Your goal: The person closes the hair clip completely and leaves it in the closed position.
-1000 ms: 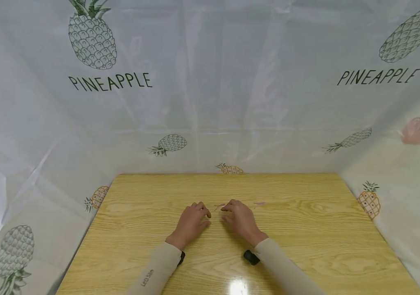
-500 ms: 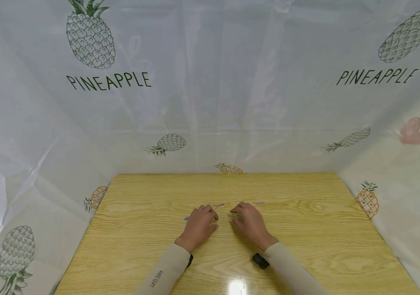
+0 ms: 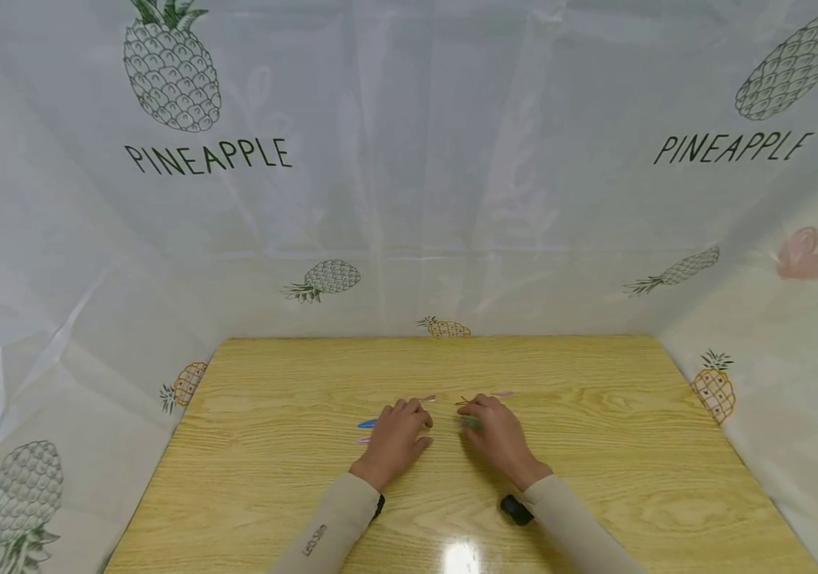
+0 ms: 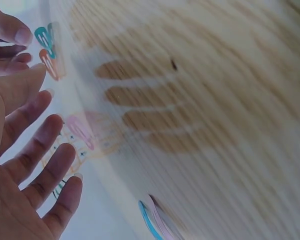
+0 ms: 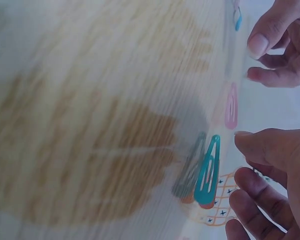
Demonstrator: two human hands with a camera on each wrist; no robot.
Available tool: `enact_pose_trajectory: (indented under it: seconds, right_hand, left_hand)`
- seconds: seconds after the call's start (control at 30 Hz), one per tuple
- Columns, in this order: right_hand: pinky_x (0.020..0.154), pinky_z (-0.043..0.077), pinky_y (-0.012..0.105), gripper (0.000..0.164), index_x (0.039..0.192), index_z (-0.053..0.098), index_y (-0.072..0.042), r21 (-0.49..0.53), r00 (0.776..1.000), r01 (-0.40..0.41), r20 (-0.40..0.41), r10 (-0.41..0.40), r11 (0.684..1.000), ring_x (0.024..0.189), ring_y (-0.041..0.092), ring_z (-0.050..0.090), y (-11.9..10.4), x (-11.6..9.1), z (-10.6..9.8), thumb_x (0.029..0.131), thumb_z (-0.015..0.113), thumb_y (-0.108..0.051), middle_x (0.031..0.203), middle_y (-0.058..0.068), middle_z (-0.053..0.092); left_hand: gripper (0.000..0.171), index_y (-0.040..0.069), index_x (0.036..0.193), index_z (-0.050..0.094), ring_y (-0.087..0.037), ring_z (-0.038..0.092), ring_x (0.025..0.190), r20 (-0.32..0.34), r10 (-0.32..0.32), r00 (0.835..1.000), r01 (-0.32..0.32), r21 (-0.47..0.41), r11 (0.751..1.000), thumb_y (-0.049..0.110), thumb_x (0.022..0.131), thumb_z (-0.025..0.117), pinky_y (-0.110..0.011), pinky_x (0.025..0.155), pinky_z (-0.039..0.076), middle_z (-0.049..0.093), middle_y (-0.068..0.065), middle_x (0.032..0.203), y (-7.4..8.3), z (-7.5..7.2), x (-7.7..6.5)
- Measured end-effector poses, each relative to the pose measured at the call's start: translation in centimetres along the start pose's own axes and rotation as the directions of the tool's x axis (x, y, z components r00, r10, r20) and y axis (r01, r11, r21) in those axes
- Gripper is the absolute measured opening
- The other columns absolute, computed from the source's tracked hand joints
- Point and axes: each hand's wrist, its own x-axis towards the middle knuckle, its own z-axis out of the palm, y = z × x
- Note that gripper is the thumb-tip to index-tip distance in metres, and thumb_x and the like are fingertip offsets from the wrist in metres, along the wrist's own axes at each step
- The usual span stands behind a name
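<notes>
Head view: the left hand (image 3: 395, 442) and the right hand (image 3: 502, 438) are over the middle of 1 wood-grain worktop (image 3: 251, 470), apart from each other. To the left of the left hand are 1 blue clip (image 3: 367, 423) and, just nearer the person, the left pink clip (image 3: 363, 440), partly covered. Past the left hand's fingers is the middle pink clip (image 3: 428, 398); past the right hand are 1 orange clip (image 3: 464, 401) and the right pink clip (image 3: 503, 393). 1 green clip (image 3: 469, 422) is blurred among the right hand's fingertips. That makes 6: 3 pink, 1 blue, 1 orange, 1 green. 2 beige sleeves (image 3: 330, 518) cover the forearms. 1 patterned sheet (image 3: 560, 207) stands behind and at both sides, with 8 printed pineapples (image 3: 175, 76) and 2 printed words (image 3: 208, 155) in view.

Left wrist view: the left hand's fingers are spread. 5 clips show: green and orange near the right hand, the middle pink beyond the left hand's fingers, blue and left pink lying close together near the bottom edge.

Right wrist view: the right hand's thumb and fingers are parted, with a gap between thumb tip and green clip. The orange clip lies mostly hidden behind the green 1.
</notes>
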Motion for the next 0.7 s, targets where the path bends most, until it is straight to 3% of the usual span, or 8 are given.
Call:
enact_pose_trajectory:
  seconds: [0.37,0.6,0.7]
  right_hand:
    - [0.082,0.06,0.044,0.028,0.101,0.08,-0.003,0.011,0.998,-0.058,0.007,0.058,0.998,0.092,0.025,0.07,1.4,-0.5,-0.2,0.076,0.093,0.0,0.099,0.005,0.071]
    - [0.078,0.06,0.044,0.027,0.1,0.08,-0.002,-0.019,0.996,-0.081,0.025,0.081,0.997,0.087,0.025,0.07,1.8,-0.8,-0.5,0.077,0.092,0.001,0.096,0.006,0.069]
    - [0.078,0.06,0.044,0.025,0.099,0.08,-0.003,-0.014,0.994,-0.101,0.041,0.102,0.995,0.087,0.025,0.07,1.8,-0.7,-0.6,0.077,0.092,0.002,0.096,0.006,0.069]
  left_hand:
    - [0.021,0.019,0.112,0.076,-0.018,0.061,0.105,0.032,-0.026,0.999,0.026,0.022,0.999,0.031,0.096,0.081,-0.039,0.093,0.051,0.065,0.004,0.114,0.9,0.8,0.7]
    - [0.022,0.017,0.114,0.076,-0.026,0.06,0.129,0.034,-0.039,0.999,0.038,0.011,0.999,0.029,0.096,0.081,-0.045,0.103,0.051,0.063,-0.008,0.142,1.7,1.2,1.4]
    - [0.022,0.018,0.114,0.076,-0.026,0.059,0.13,0.04,-0.048,0.998,0.048,0.014,0.999,0.03,0.096,0.081,-0.045,0.103,0.051,0.065,-0.007,0.135,2.0,1.8,1.7]
